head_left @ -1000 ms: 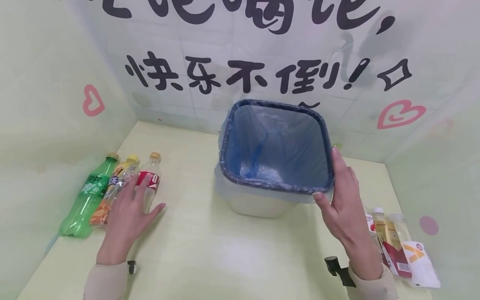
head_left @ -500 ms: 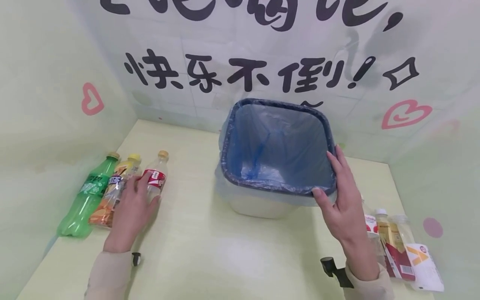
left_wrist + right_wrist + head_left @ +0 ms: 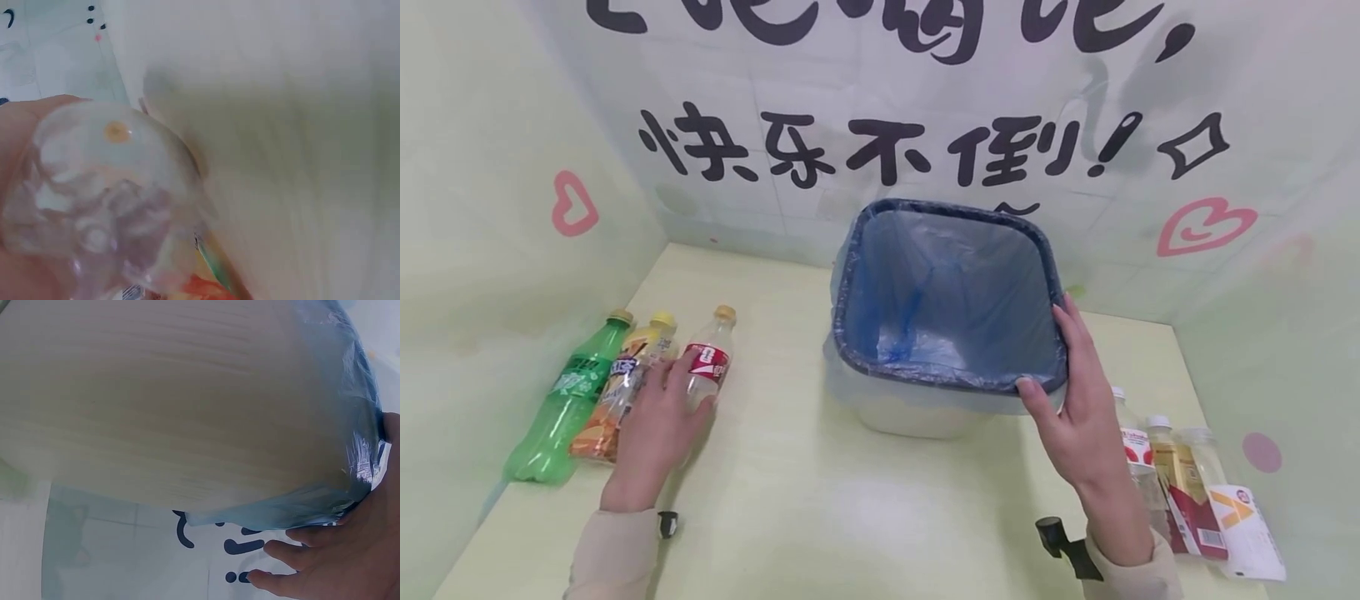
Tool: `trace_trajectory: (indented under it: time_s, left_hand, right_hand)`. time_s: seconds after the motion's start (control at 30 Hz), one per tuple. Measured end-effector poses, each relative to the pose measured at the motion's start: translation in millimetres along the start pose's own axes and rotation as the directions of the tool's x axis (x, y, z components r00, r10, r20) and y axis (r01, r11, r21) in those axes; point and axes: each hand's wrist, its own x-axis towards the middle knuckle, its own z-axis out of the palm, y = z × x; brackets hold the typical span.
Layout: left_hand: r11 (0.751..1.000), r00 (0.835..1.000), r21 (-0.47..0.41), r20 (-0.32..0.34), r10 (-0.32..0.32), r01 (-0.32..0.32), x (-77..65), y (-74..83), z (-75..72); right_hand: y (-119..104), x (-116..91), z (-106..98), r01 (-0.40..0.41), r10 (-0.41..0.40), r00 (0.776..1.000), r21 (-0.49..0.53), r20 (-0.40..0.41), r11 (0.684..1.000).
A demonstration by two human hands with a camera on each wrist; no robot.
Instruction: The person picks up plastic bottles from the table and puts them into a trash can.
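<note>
In the head view my left hand [image 3: 658,421] grips a clear plastic bottle with a red label and orange cap [image 3: 709,365], lying on the table at left. The left wrist view shows the base of this bottle [image 3: 119,187] close up, against the palm. Just left of that hand lie a yellow-capped bottle with orange fruit on its label [image 3: 621,387] and a green bottle [image 3: 557,408]. My right hand [image 3: 1086,425] holds the right corner of a pale trash bin [image 3: 917,419], thumb on the front rim, fingers along the right side. A blue plastic liner [image 3: 962,292] covers the rim and inside.
By the right wall lie several more bottles, among them one with a red-and-white label [image 3: 1137,450], one with a maroon label [image 3: 1187,492] and a white-labelled one [image 3: 1247,529]. The printed back wall [image 3: 820,217] rises behind the bin.
The red-labelled bottle has shifted slightly right, apart from the yellow-capped one, and my left fingers have curled in around it. My right fingers have moved slightly over the bin rim.
</note>
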Motion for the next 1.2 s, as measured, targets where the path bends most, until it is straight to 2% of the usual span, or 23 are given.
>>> trace_trajectory:
  time_s: [0.1,0.17,0.33,0.4,0.47,0.67,0.77,1.0,1.2]
  left_hand:
    - [1.000,0.999,-0.005,0.041,0.016,-0.016,1.3,3.8,-7.2]
    - [0.998,0.997,-0.012,0.041,0.058,-0.057,4.1,8.2,-17.4]
    - [0.980,0.980,-0.057,-0.068,0.185,-0.189,14.7,29.1,-58.1]
    - [0.975,0.975,-0.081,-0.091,0.201,-0.208,17.9,39.9,-72.8]
    - [0.972,0.975,-0.099,-0.084,0.204,-0.212,19.6,49.0,-83.1]
    - [0.971,0.975,-0.092,-0.050,0.217,-0.221,19.1,63.3,-95.6]
    - [0.968,0.971,-0.088,-0.053,0.231,-0.235,18.4,67.5,-100.5]
    - [0.942,0.944,-0.096,-0.119,0.309,-0.321,21.5,84.4,-120.8]
    - [0.924,0.931,-0.121,-0.085,0.355,-0.363,20.6,104.9,-143.9]
  right_hand:
    - [-1,-1,-2,-0.025,0.025,1.000,-0.014,0.017,1.000]
    - [-2,-1,-4,-0.038,0.039,0.999,-0.023,0.024,0.999]
    - [-4,-2,-5,-0.056,0.057,0.998,-0.040,0.029,0.998]
    - [-4,-3,-6,-0.061,0.062,0.998,-0.042,0.025,0.997]
    - [-3,-4,-6,-0.056,0.056,0.998,-0.031,0.020,0.998]
    - [-3,-4,-3,-0.014,0.014,1.000,-0.001,0.013,1.000]
    - [-5,-3,-3,-0.021,0.021,1.000,-0.012,0.020,1.000]
    - [-8,-4,-5,-0.048,0.049,0.998,-0.033,0.032,0.998]
    - [-8,-3,-5,-0.051,0.052,0.998,-0.022,0.035,0.998]
